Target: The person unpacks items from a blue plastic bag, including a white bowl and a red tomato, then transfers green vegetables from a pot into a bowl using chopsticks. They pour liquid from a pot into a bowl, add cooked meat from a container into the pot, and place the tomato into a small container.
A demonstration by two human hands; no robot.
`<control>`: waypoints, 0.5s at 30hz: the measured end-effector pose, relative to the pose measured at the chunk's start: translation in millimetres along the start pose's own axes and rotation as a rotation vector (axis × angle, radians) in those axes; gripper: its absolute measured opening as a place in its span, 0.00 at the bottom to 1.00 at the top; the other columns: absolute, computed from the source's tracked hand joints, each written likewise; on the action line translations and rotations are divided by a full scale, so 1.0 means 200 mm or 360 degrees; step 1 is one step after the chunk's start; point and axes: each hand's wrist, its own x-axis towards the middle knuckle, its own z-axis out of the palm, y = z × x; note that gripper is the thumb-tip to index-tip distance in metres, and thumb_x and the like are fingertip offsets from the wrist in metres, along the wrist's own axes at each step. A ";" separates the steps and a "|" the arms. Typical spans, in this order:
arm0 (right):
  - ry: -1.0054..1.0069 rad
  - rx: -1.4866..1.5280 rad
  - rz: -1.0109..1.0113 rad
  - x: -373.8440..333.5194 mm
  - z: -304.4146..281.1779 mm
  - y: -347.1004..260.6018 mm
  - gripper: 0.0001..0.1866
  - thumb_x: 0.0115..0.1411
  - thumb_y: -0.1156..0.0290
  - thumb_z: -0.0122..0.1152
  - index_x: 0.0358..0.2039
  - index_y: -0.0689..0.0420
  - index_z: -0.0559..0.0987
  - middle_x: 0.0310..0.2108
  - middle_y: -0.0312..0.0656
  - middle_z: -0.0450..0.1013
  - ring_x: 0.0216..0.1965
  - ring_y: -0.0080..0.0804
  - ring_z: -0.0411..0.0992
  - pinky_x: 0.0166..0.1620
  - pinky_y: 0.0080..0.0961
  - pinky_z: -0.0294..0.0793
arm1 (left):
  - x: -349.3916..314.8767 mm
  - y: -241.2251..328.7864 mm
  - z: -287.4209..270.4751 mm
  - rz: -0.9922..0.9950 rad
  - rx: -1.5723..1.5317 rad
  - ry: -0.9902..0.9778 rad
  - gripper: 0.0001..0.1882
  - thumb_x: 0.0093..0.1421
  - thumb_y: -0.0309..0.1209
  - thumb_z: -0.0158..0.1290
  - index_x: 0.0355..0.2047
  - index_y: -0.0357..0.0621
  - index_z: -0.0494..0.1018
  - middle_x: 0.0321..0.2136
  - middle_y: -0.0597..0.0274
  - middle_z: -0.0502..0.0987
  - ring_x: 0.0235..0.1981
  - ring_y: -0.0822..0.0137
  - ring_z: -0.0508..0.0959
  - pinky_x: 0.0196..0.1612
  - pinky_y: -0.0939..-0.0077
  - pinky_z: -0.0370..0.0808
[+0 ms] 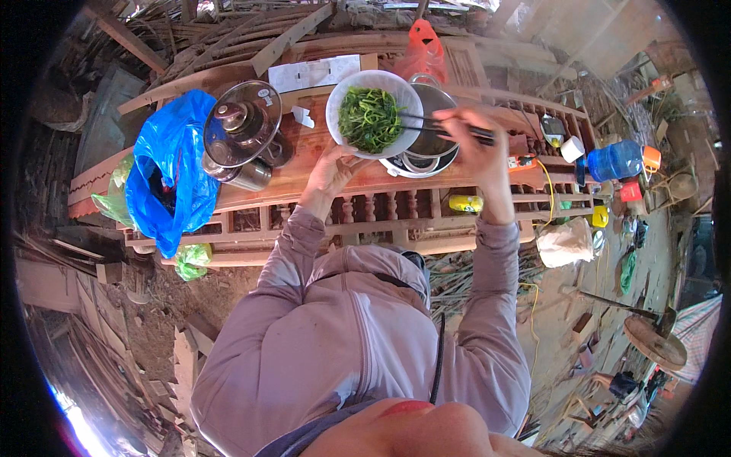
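My left hand point(331, 170) grips the near left side of a white bowl point(403, 90), its thumb and fingers at the rim. Dark green cooked leafy greens point(368, 118) fill the middle of the bowl. In my right hand point(483, 152) is a pair of black chopsticks point(435, 125); their tips reach over the bowl's right side to the greens. A metal pot point(432, 99) stands just right of the bowl, on a white and black base point(417, 172). Bowl and chopsticks hide part of the pot, so its contents cannot be made out.
Left on the wooden surface point(301, 179) are a glass lid point(263, 126) over metal vessels and a blue plastic bag point(179, 126). A red bag point(422, 57) lies beyond the pot. Rightward are a yellow can point(466, 203), an orange power socket point(522, 162) and a yellow cord point(549, 186).
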 end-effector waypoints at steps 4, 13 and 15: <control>0.0057 0.0270 0.0159 0.04 -0.01 0.06 0.10 0.62 0.71 0.54 0.35 0.65 0.78 0.34 0.42 0.75 0.37 0.26 0.74 0.38 0.23 0.79 | -0.02 0.03 -0.15 -0.0016 -0.0117 0.0076 0.26 0.51 0.20 0.53 0.51 0.35 0.60 0.50 0.52 0.66 0.52 0.53 0.68 0.57 0.53 0.70; 0.0475 -0.1135 0.0124 0.06 -0.26 0.52 0.15 0.56 0.61 0.61 0.31 0.62 0.79 0.26 0.46 0.76 0.28 0.36 0.76 0.32 0.28 0.73 | -0.17 0.06 -0.39 0.0080 -0.0284 0.0207 0.28 0.52 0.22 0.52 0.54 0.37 0.58 0.55 0.51 0.63 0.57 0.50 0.63 0.57 0.55 0.69; 0.0423 -0.0938 0.0267 0.06 -0.23 0.67 0.14 0.54 0.61 0.63 0.32 0.59 0.79 0.25 0.48 0.75 0.28 0.39 0.75 0.32 0.32 0.70 | -0.22 0.08 -0.38 0.0137 -0.0163 0.0196 0.28 0.53 0.23 0.52 0.54 0.37 0.58 0.55 0.53 0.63 0.57 0.53 0.64 0.57 0.57 0.70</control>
